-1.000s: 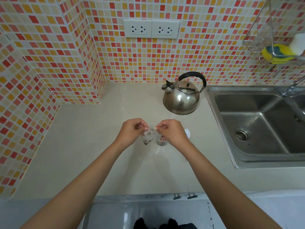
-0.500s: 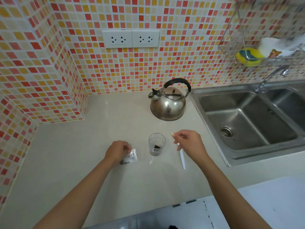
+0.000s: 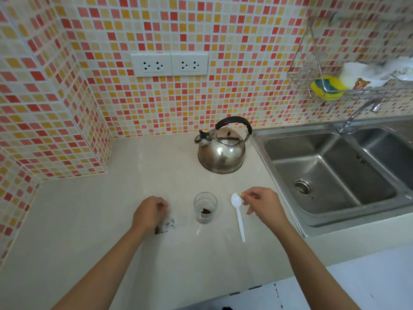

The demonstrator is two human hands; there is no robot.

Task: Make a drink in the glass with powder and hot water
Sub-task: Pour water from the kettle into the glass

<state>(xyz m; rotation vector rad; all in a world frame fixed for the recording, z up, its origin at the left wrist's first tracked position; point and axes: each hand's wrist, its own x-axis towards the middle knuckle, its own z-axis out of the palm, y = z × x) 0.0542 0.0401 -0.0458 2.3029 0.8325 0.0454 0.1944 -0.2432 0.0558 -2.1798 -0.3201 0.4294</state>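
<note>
the glass (image 3: 205, 207) is standing between the two hands with dark powder (image 3: 205, 211) lying in its bottom. the kettle (image 3: 221, 151) is sitting beyond the glass, well apart from both hands, its handle arching over the top and its spout pointing left; the right hand (image 3: 260, 203) is looking the nearer one to it. that hand is pinching a small yellowish scrap beside the bowl of a white spoon (image 3: 238, 214), whose long axis is running back toward the person. the left hand (image 3: 150, 212) is curling closed on a clear sachet (image 3: 166, 224) pressed to the counter (image 3: 89, 220). no readable writing is showing.
</note>
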